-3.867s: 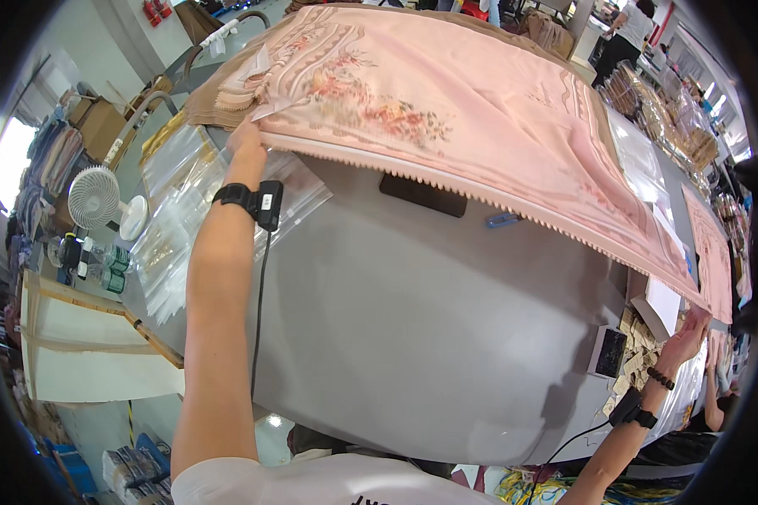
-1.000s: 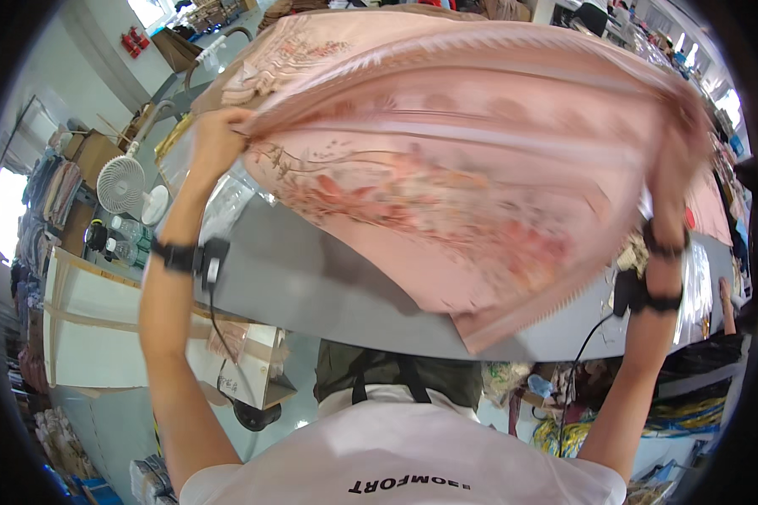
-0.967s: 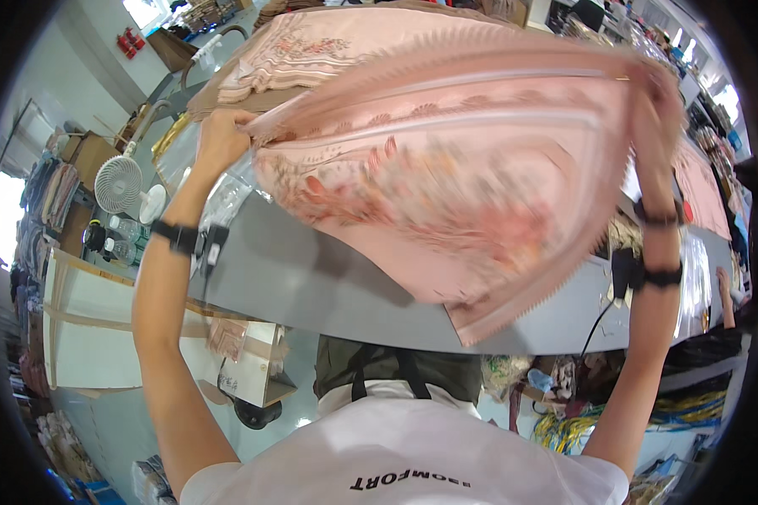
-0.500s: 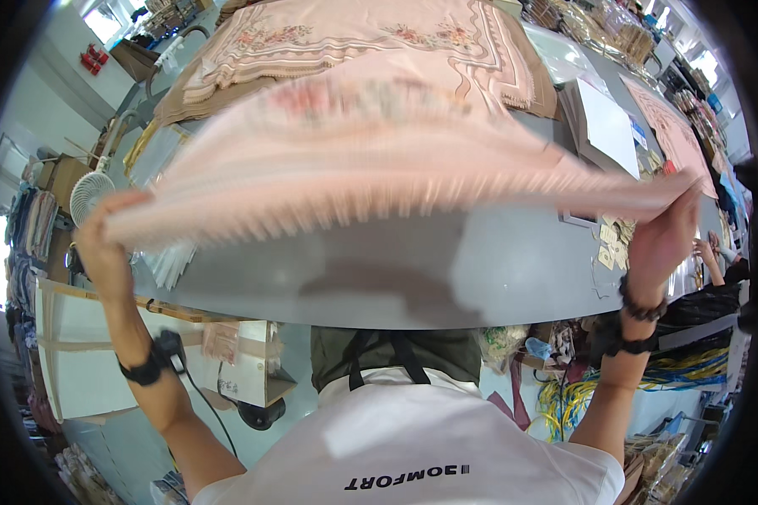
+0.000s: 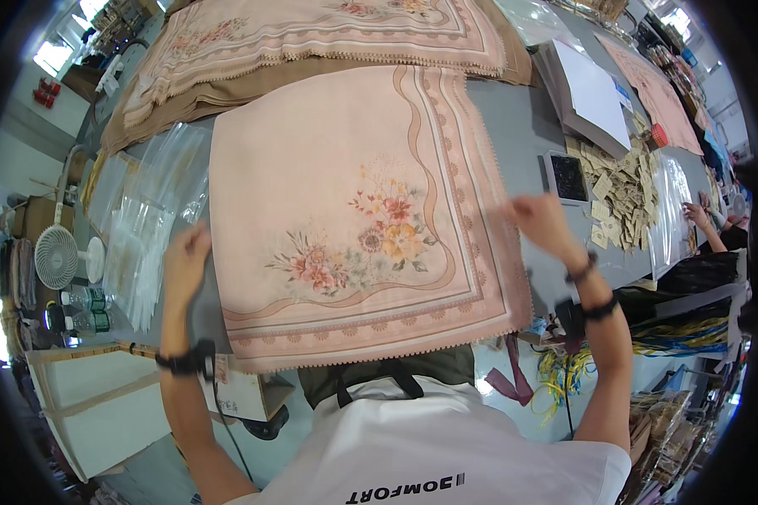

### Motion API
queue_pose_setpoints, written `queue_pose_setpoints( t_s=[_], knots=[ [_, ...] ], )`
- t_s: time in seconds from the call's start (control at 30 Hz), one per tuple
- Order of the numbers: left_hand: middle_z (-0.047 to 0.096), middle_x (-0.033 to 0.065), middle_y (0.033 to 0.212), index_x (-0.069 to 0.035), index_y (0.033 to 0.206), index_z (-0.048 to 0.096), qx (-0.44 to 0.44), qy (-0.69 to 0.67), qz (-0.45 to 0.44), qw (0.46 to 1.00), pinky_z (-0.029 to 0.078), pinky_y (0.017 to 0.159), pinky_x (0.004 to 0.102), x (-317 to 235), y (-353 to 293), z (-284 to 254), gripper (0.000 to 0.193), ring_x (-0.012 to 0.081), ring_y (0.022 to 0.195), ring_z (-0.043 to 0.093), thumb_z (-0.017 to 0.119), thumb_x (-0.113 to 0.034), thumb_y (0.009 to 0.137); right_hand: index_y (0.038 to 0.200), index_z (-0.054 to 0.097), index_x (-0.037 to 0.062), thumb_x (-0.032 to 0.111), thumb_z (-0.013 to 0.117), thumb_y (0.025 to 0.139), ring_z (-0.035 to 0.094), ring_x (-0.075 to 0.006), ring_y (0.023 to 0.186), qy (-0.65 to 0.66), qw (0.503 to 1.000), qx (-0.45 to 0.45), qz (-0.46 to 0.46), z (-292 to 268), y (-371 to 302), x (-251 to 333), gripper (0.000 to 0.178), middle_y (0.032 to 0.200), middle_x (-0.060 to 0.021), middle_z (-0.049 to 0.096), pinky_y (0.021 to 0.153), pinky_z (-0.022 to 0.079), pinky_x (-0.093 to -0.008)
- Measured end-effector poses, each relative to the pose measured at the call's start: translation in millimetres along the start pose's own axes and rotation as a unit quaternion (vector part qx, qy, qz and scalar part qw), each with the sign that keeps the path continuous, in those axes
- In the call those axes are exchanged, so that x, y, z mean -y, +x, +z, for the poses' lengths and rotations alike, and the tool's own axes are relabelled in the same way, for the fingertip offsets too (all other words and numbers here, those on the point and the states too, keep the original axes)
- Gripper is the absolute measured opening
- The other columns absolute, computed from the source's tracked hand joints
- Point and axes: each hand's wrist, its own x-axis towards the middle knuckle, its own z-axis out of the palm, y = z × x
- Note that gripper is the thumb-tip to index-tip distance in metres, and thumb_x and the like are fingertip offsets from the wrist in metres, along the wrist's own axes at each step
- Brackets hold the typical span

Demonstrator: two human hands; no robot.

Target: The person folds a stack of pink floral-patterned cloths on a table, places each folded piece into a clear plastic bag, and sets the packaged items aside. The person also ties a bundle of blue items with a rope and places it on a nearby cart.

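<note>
A pale pink scarf point(image 5: 312, 177) with printed flowers, a wavy banded border and small edge trim lies spread on the grey table before me. Its near edge hangs over the table's front edge. Just outside the scarf's left side is my left hand point(image 5: 185, 254), its fingers curled together and nothing visible in them. At the scarf's right border, my right hand point(image 5: 546, 225) reaches over the trim. Motion smears those fingertips, so whether they grip the cloth cannot be told.
More pink floral scarves point(image 5: 312, 42) lie on brown cloth point(image 5: 181, 109) at the far side. Clear plastic bags point(image 5: 147, 227) and a white fan point(image 5: 57, 249) stand left. To the right are a paper stack point(image 5: 585, 97), an ink pad point(image 5: 567, 178), scattered tags point(image 5: 621, 189) and another person's hand point(image 5: 695, 215).
The scarf has dropped from the air, where both hands held it stretched, and now lies flat. Both hands have come inward and down, and the left has let go.
</note>
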Motion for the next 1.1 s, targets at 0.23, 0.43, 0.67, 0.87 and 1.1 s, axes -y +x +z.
queue_pose_setpoints(
  t_s=[0.23,0.43,0.67,0.87,1.1],
  knots=[
    [0.07,0.003,0.1,0.003,0.117,0.071,-0.03,-0.089,-0.165,0.982,0.048,0.072,0.0273,-3,183,64,0.039,0.0106,0.084,0.061,0.072,-0.029,0.096,0.113,0.073,0.0014,0.032,0.07,0.092,0.071,-0.0296,0.095,0.075,0.963,-0.155,0.207,47,219,-35,0.038,0.103,-0.0163,0.075,0.079,0.055,-0.035],
    [0.069,0.0049,0.114,0.003,0.115,0.071,-0.125,-0.236,-0.029,0.963,0.049,0.086,0.0265,-18,152,47,0.033,0.0139,0.098,0.063,0.074,-0.022,0.093,0.103,0.068,0.0035,0.016,0.068,0.099,0.054,-0.0046,0.088,0.482,0.859,-0.17,-0.017,31,189,-19,0.013,0.093,0.0051,0.063,0.077,0.046,-0.0221],
    [0.068,0.006,0.121,-0.006,0.116,0.071,-0.055,-0.032,0.162,0.985,0.049,0.088,0.0293,38,-8,22,0.02,0.0145,0.105,0.062,0.062,-0.004,0.099,0.097,0.066,0.0047,0.003,0.068,0.091,0.06,-0.0135,0.099,0.239,0.967,-0.058,-0.071,20,54,-60,0.007,0.104,-0.0041,0.069,0.091,0.045,-0.0293],
    [0.071,0.0077,0.102,-0.002,0.112,0.071,-0.091,-0.083,-0.031,0.992,0.051,0.079,0.0323,47,22,38,0.023,0.0165,0.09,0.064,0.069,-0.019,0.096,0.11,0.071,0.003,0.02,0.074,0.092,0.066,-0.0182,0.101,0.172,0.97,-0.173,-0.024,40,94,-50,0.025,0.106,-0.0086,0.072,0.086,0.05,-0.031],
    [0.07,0.0164,0.107,0.0,0.108,0.069,-0.109,-0.005,0.004,0.994,0.049,0.081,0.0358,-8,75,37,0.037,0.0207,0.096,0.063,0.076,-0.031,0.09,0.113,0.069,0.0022,0.014,0.075,0.092,0.065,-0.01,0.094,0.345,0.923,-0.151,0.074,32,138,12,0.025,0.103,-0.005,0.074,0.076,0.051,-0.0234]
  ],
)
